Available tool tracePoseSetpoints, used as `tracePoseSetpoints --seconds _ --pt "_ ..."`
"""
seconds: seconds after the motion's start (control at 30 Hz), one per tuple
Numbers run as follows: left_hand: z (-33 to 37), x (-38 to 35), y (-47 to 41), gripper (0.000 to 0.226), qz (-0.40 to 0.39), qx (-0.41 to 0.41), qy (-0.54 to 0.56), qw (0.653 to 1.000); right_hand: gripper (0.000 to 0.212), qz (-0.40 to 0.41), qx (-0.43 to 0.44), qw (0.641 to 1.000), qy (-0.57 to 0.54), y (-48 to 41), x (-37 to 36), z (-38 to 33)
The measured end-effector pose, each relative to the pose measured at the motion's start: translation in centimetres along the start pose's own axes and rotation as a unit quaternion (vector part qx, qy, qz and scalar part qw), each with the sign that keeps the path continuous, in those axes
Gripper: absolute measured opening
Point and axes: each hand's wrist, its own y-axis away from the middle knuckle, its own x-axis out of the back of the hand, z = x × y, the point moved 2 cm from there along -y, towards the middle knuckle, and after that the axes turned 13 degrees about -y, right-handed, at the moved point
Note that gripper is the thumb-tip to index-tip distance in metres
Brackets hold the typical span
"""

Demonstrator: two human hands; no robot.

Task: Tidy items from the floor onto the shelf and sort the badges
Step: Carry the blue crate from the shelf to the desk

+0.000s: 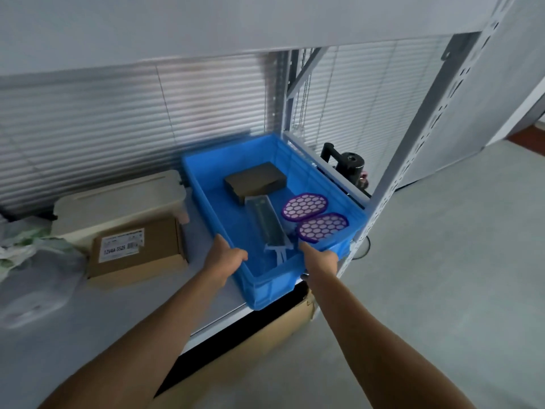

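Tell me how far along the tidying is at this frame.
Done: a cardboard box and a beige case already sit on the shelf. In hand: the left hand and right hand grip the near rim of the blue bin, which overhangs the shelf edge. Left: seating the bin fully; no badges are visible, so sorting looks unstarted.

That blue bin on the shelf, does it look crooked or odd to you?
Yes. The blue bin sits askew on the shelf, its near corner hanging over the front edge. The left hand and right hand both grip its near rim.
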Motion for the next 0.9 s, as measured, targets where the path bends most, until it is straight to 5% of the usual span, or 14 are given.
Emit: tracePoseSetpoints --seconds 0.13,0.27,0.4,0.53,0.7,0.9 --pt "-0.4 -0.1 1.0 0.079 0.053 -0.022 0.004 0.998 0.049 0.058 0.046 0.997 -0.036 1.6 2.9 1.1" --pt "1.2 1.8 0.3 0.106 0.14 -0.109 -0.146 0.973 0.034 0.11 0.07 0.991 -0.032 3.7 8.2 2.1" --pt "4.3 3.6 -1.9 0.088 0.169 -0.24 -0.291 0.911 0.023 0.162 0.086 0.982 -0.052 6.5 14.3 3.2" --pt "6.6 3.7 -3.8 0.073 0.174 -0.281 -0.418 0.846 0.031 0.186 0.083 0.977 -0.067 9.8 20.1 5.1" --pt "6.7 0.2 -3.6 0.05 0.014 -0.261 -0.443 0.857 0.02 0.226 0.085 0.967 -0.085 15.7 25.0 8.1" --pt "5.2 -4.3 3.7 0.029 0.002 -0.375 -0.41 0.831 0.037 0.289 0.072 0.949 -0.103 23.0 32.3 12.9"
